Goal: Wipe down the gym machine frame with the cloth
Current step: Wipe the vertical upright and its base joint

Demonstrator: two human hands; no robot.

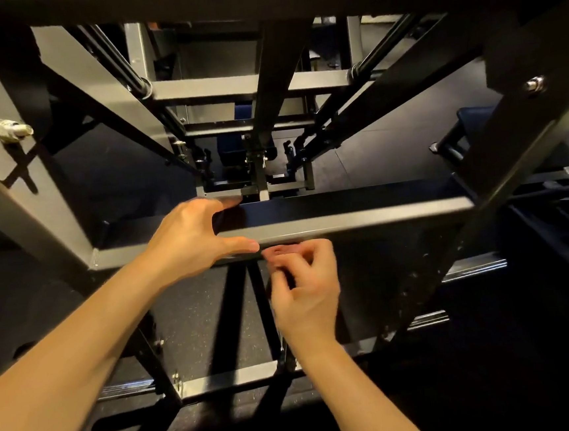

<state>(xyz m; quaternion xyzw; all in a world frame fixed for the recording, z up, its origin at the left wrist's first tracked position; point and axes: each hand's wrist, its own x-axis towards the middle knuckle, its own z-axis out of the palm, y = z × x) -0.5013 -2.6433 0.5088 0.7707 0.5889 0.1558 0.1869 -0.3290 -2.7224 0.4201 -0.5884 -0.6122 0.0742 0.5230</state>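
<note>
- The left hand lies spread across the top of a horizontal crossbar. Its fingers reach straight to the bar's far edge and its thumb lies along the near edge, so the hand is apart rather than clamped.
- The right hand sits just under that bar's near edge, close beside the left thumb tip. Its fingers are curled inward and blurred, and I cannot tell whether they pinch anything.
- The crossbar is part of the gym machine frame, which fills the view in grey and black steel tubing. It joins a slanting post on each side.
- A bolt sticks out of the left post, and a nut sits on the right one.
- Below the hands, a lower crossbar runs over dark speckled flooring.
- A central beam runs away from the camera above the hands.
</note>
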